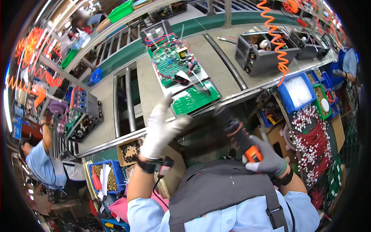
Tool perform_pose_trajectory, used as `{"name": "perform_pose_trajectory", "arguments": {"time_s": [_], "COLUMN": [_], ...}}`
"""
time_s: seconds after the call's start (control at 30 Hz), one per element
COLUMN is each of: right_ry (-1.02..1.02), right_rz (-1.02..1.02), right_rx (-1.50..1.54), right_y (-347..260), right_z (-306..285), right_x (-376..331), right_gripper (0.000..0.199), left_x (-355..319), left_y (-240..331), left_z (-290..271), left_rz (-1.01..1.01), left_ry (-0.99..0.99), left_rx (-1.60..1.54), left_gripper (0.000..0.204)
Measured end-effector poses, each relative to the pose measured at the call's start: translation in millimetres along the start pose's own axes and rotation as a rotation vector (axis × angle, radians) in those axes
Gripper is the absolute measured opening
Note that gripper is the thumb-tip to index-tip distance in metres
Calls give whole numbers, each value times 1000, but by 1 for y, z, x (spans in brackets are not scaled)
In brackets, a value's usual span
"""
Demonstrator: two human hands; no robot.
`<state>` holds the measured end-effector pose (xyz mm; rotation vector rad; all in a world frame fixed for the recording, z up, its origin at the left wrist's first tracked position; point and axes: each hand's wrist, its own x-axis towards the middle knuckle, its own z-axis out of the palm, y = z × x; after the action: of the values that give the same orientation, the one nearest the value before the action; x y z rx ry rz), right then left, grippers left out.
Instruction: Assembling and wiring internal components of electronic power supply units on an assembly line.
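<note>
My left hand [157,129], in a white glove, is raised at the conveyor's front edge, slightly blurred. Its thumb and fingers are spread, and nothing shows between them. Just beyond it is a bare green circuit board [197,98], joined to an open unit with a wire-covered circuit board [174,63] on a white base. My right hand [268,158], in a grey glove, is wrapped round a black and orange power screwdriver [241,139]. The tool points up and left, its front end short of the conveyor edge. Its tip is blurred.
Metal rollers [129,98] cross the conveyor. Grey metal housings [264,54] stand at right, another unit [83,116] at left. An orange coiled hose [276,36] hangs down. Parts bins [295,92] and red-wired connectors [313,143] lie right; a screw bin [112,179] sits left. Co-workers [42,162] are nearby.
</note>
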<state>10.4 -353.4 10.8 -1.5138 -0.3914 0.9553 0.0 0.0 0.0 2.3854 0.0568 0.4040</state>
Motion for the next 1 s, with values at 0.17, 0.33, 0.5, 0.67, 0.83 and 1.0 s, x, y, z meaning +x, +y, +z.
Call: {"name": "perform_pose_trajectory", "arguments": {"time_s": [0.17,0.33,0.5,0.67,0.83,1.0], "right_ry": [270,338,232,239,301,134], "right_rz": [-22,58,70,37,82,180], "right_rx": [68,35,-165,-147,-268,202], "right_y": [26,69,77,88,86,55], "right_z": [-41,-68,-64,-57,-45,-30], "right_x": [-16,-16,14,39,44,34], "right_gripper": [70,68,70,70,72,58], "left_x": [32,107,172,180,179,181], "left_y": [25,23,15,7,2,-6], "left_z": [75,39,0,-2,-6,-8], "left_rz": [253,199,-93,-85,-91,-56], "left_ry": [-97,-40,-414,-431,-451,-452], "left_rx": [868,687,602,558,520,472], "left_gripper": [73,18,37,36,35,35]}}
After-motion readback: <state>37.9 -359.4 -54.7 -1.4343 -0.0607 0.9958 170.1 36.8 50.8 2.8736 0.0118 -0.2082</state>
